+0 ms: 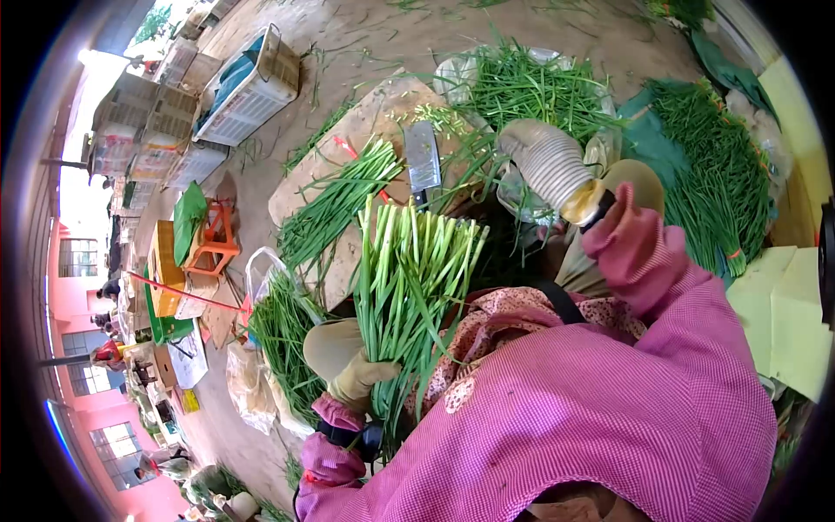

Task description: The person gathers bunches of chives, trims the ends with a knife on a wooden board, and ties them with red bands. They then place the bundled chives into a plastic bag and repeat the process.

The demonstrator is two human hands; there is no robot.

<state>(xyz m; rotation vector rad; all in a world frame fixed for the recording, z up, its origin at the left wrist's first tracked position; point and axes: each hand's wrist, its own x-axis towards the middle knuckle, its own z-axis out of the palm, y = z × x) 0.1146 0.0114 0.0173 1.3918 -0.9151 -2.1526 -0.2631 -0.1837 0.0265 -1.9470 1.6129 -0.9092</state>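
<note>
My left hand [358, 383], in a beige glove, is closed around a thick bunch of garlic chives [409, 270]. Their pale cut ends point away from me and the leaves hang toward my lap. My right hand [548, 161] is off to the right, smeared into stripes by motion, so its fingers cannot be made out. Beyond the held bunch lies a wooden board [300, 200]. On it rest a cleaver [423, 157], a smaller bunch of chives [344, 196] and pale trimmed bits [439, 117]. A red strip [345, 146] shows beside that smaller bunch.
Loose chives lie on plastic [539, 87] past the board, and a long pile [709, 165] is at right. A bag of chives [291, 339] stands at left. Farther off are an orange stool [214, 239], a white crate [243, 91], stacked crates and other people.
</note>
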